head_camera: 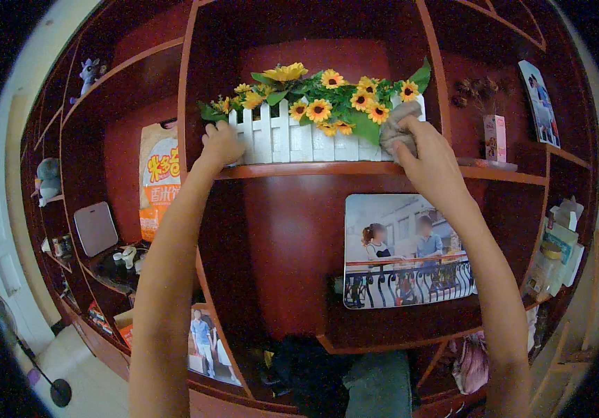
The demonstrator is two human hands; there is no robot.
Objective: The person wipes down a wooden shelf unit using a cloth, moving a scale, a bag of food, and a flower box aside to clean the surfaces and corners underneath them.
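Observation:
A white picket-fence planter [294, 141] filled with artificial sunflowers [319, 110] and green leaves stands on a dark red wooden shelf [325, 168]. My left hand [222, 144] is at the planter's left end, its fingers bent against the side. Whether those fingers truly grip the planter is hard to make out. At the opposite end, my right hand [426, 146] holds a crumpled grey-brown cloth [402, 128] against the planter's front right corner. The cloth hides part of that corner.
Below the shelf leans a large photo panel [383, 282] of two people. An orange snack bag [158, 183] stands in the left compartment. To the right are a pink box [495, 138] with dried flowers, another photo panel [539, 104] and a glass jar [545, 266]. Wooden dividers separate the compartments.

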